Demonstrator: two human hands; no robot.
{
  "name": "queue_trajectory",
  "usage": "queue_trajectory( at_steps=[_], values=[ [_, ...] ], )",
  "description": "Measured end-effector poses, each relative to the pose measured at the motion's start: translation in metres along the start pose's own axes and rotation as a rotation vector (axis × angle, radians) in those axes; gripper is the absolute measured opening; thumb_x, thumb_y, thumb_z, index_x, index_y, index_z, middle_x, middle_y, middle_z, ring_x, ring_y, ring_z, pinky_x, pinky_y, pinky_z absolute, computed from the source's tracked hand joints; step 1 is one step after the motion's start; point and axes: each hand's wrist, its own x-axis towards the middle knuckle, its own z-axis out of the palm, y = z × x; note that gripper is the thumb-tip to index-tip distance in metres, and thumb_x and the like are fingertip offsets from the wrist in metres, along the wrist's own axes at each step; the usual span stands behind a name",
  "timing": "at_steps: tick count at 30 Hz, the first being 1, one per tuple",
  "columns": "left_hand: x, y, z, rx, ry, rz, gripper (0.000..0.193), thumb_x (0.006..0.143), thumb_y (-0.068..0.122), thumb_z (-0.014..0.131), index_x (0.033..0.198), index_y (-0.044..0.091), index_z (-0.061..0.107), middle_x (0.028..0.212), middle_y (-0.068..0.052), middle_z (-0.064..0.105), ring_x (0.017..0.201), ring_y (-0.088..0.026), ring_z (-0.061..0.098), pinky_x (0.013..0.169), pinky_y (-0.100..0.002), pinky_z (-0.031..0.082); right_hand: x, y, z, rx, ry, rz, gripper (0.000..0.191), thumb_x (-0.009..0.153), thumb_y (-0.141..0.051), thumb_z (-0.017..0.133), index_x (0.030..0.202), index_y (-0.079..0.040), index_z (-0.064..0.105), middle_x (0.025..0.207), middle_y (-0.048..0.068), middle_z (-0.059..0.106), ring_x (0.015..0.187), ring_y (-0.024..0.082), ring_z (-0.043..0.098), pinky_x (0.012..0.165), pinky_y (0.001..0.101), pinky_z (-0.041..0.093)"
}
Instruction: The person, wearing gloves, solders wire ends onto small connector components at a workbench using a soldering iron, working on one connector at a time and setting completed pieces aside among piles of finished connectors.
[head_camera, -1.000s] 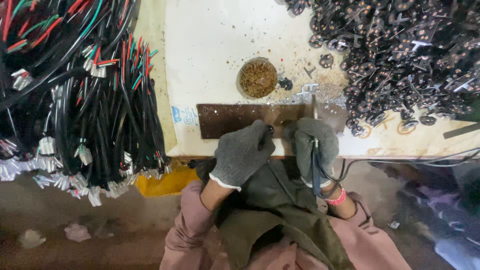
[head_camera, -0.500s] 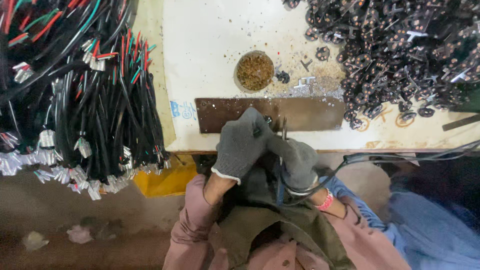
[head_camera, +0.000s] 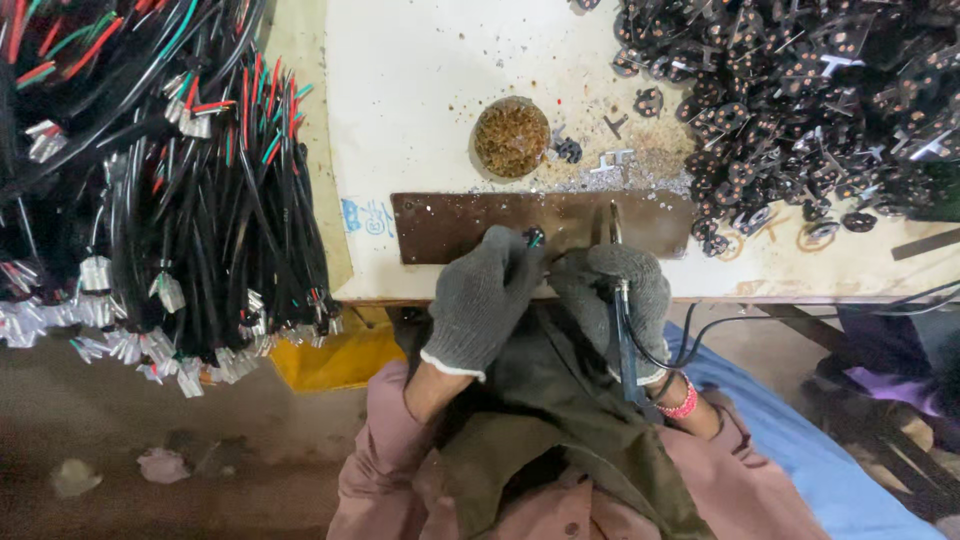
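My left hand (head_camera: 480, 300) is pinching a small black part (head_camera: 534, 237) against the brown plate (head_camera: 450, 222) at frame centre; my right hand (head_camera: 618, 285) is gripping a soldering iron (head_camera: 618, 300). I'm risking a slip, the tip burning my glove or the cord snagging

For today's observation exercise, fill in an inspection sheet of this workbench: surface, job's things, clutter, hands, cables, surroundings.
Surface: pale table top, dusted with crumbs and flecks; brown metal plate along its near edge.
Job's things: small dark part at the left hand's fingertips; slim tool with a blue handle in the right hand.
Clutter: heap of black plug parts; round dish of brownish matter.
Hands: left hand and right hand, both in grey gloves.
Cables: bundles of black cables with red and green cores.
Surroundings: yellow object under the table; blue cloth.
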Motion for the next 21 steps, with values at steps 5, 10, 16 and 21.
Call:
queue_trajectory(
  at_steps=[5, 10, 16, 21],
  values=[
    [-0.014, -0.006, -0.015, -0.130, -0.113, 0.027, 0.024, 0.092, 0.017, 0.069, 0.111, 0.005, 0.061, 0.095, -0.016, 0.069, 0.092, -0.041, 0.068, 0.073, -0.048, 0.053, 0.011, -0.007, -0.001, -0.313, -0.073, 0.037, 0.027, 0.084, -0.008, 0.083, 0.109, -0.006, 0.071, 0.098, 0.008, 0.076, 0.089, 0.021, 0.074, 0.078, 0.0332, 0.058],
    [-0.014, -0.017, -0.017, -0.201, -0.167, 0.258, 0.023, 0.096, 0.007, 0.065, 0.118, 0.004, 0.066, 0.111, -0.019, 0.067, 0.104, -0.039, 0.066, 0.085, -0.045, 0.054, 0.019, -0.014, -0.005, -0.404, -0.169, -0.240, 0.014, 0.087, -0.004, 0.080, 0.098, -0.011, 0.076, 0.101, 0.008, 0.078, 0.092, 0.023, 0.077, 0.081, 0.0321, 0.060],
    [-0.018, -0.021, -0.012, -0.194, -0.073, 0.226, 0.015, 0.096, 0.009, 0.069, 0.109, 0.005, 0.065, 0.104, -0.015, 0.067, 0.098, -0.038, 0.068, 0.083, -0.041, 0.055, 0.017, -0.015, -0.006, -0.192, -0.175, 0.027, 0.036, 0.079, -0.009, 0.084, 0.110, -0.004, 0.067, 0.117, 0.010, 0.075, 0.084, 0.016, 0.069, 0.072, 0.0282, 0.055],
    [-0.024, -0.021, 0.001, -0.394, -0.125, 0.120, 0.016, 0.094, 0.008, 0.070, 0.109, 0.003, 0.067, 0.096, -0.013, 0.069, 0.086, -0.030, 0.069, 0.078, -0.036, 0.054, 0.008, -0.009, 0.000, -0.087, -0.056, 0.016, 0.052, 0.087, -0.009, 0.084, 0.128, -0.005, 0.053, 0.112, 0.003, 0.071, 0.100, 0.015, 0.069, 0.087, 0.0307, 0.056]
  ],
)
